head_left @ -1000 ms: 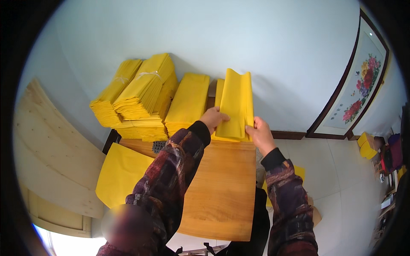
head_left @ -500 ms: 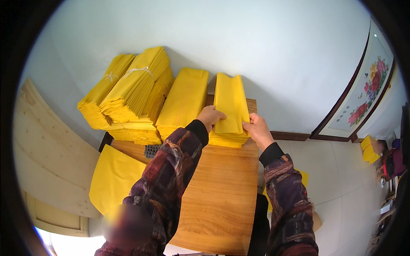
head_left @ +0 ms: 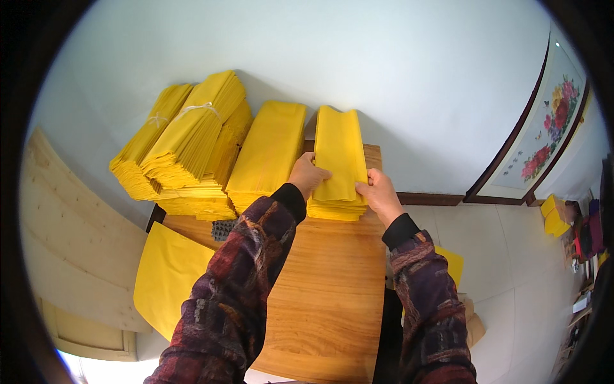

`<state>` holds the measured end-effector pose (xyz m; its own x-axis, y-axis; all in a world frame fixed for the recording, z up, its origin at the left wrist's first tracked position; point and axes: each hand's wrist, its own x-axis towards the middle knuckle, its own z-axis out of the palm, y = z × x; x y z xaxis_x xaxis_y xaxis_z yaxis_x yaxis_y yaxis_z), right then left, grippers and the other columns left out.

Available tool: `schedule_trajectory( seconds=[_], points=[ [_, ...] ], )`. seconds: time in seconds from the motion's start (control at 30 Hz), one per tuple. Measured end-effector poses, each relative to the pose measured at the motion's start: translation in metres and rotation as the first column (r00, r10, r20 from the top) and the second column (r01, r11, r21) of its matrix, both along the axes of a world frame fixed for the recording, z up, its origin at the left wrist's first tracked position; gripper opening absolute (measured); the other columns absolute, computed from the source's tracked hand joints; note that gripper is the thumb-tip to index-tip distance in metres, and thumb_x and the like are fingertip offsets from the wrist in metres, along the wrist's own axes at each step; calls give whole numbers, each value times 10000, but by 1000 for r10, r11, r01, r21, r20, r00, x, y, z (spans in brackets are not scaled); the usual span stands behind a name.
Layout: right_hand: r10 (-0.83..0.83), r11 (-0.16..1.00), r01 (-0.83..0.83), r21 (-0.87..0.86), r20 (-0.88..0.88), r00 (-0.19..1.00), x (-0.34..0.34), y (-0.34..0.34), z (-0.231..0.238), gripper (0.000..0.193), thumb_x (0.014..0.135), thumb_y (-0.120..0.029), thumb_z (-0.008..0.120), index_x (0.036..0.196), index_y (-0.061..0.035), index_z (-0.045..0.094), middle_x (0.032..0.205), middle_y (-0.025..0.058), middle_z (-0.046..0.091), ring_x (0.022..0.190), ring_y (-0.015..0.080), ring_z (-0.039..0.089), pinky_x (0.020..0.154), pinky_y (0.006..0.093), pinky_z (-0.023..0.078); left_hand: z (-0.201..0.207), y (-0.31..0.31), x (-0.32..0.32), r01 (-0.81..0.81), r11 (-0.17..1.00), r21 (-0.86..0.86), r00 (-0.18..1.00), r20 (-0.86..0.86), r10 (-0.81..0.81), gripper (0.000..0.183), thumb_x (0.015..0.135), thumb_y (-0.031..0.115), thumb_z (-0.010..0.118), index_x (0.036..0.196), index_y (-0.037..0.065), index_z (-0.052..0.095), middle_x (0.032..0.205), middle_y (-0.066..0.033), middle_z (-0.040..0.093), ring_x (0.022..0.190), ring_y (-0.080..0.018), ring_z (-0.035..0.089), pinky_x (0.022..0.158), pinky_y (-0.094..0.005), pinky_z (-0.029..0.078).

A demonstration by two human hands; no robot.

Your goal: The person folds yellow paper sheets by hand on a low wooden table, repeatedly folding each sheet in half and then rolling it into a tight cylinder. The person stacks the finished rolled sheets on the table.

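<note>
A long folded yellow sheet (head_left: 340,144), paper or thin cloth, lies on the rightmost stack of like yellow sheets (head_left: 337,210) against the wall. Its left edge is pinched by my left hand (head_left: 309,175), thumb on top and fingers curled partly out of sight. Opposite it, my right hand (head_left: 382,197) grips the right edge near the front corner. Both long sides of the top sheet bow up slightly, with a shallow trough along the middle. Just left of my left hand stands a second stack of folded yellow sheets (head_left: 268,147), untouched.
Tied yellow bundles (head_left: 192,128) are piled at the back left of the wooden table (head_left: 323,288). A flat yellow sheet (head_left: 169,269) lies at the left, near a grey textured block (head_left: 222,230). Beyond the right edge are tiled floor and a leaning flower picture (head_left: 543,137).
The view has shifted slightly, moving the whole scene a little left. Both hands stay at the sides of the top sheet, with the right hand marginally farther from the stack.
</note>
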<state>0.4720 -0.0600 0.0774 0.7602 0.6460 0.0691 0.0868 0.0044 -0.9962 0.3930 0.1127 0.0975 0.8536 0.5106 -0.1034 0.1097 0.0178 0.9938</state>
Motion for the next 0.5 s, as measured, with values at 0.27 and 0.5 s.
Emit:
schedule_trajectory(
  seconds=[0.27, 0.5],
  points=[
    [-16, 995, 22, -99, 66, 998, 2, 6, -6, 237, 838, 14, 594, 1061, 77, 545, 950, 99, 656, 831, 127, 622, 725, 246, 491, -4, 1, -2, -42, 999, 27, 998, -46, 44, 563, 768, -28, 671, 1263, -84, 408, 1127, -182, 575, 984, -252, 608, 852, -335, 507],
    [-101, 981, 130, -143, 193, 976, -1, 6, -5, 423, 823, -20, 618, 1198, 112, 471, 1073, 191, 639, 962, 203, 635, 794, 293, 501, -6, 2, -1, 4, 960, 280, 999, -51, 10, 662, 732, 46, 707, 1296, -78, 384, 1175, -197, 546, 1029, -275, 583, 878, -340, 489]
  ],
)
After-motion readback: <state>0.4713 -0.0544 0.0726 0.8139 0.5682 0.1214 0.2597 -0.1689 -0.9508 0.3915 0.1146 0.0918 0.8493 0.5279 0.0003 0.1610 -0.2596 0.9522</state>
